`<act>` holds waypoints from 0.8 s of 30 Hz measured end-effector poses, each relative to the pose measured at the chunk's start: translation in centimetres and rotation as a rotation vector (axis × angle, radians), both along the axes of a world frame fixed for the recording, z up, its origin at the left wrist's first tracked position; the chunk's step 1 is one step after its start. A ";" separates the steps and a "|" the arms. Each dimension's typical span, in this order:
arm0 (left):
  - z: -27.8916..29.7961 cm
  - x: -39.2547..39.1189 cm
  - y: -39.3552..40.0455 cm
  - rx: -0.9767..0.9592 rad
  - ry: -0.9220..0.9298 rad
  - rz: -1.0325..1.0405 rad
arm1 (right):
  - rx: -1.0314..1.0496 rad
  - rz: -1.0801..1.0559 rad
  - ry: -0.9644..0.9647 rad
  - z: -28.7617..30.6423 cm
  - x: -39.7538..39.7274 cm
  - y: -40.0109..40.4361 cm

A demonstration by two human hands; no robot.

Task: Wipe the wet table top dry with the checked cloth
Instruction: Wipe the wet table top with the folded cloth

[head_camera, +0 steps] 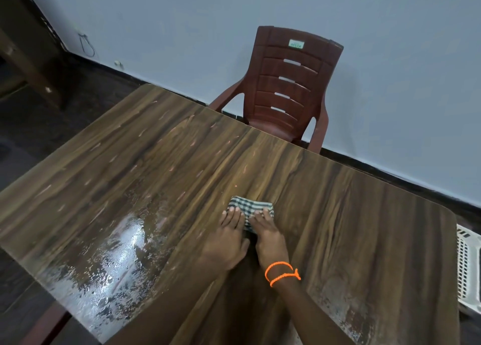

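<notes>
A folded green-and-white checked cloth (248, 207) lies on the brown wood-grain table top (351, 214), a little right of its middle. My left hand (229, 236) and my right hand (268, 234) lie side by side on the cloth's near half, fingers straight and pressing it flat onto the table. An orange thread band circles my right wrist. A shiny film of water (122, 253) covers the table's near left part, and smaller wet patches show near the front right edge.
A brown plastic armchair (289, 89) stands at the table's far edge against the pale blue wall. A white plastic basket (467, 266) sits beside the table's right edge. Dark floor lies to the left, with dark wooden furniture at the far left.
</notes>
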State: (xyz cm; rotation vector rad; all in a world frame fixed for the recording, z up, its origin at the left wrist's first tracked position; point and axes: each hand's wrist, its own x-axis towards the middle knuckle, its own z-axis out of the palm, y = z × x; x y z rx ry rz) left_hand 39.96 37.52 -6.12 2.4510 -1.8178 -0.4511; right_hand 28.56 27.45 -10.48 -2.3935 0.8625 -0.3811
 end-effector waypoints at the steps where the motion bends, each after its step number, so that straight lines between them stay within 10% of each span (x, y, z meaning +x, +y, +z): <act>1: 0.0 -0.7 0.5 0.011 0.002 -0.017 | -0.004 0.000 -0.006 -0.1 -1.0 0.3; 24: -0.8 -6.1 9.3 0.014 0.020 0.120 | 0.051 0.033 -0.021 0.7 -4.8 8.3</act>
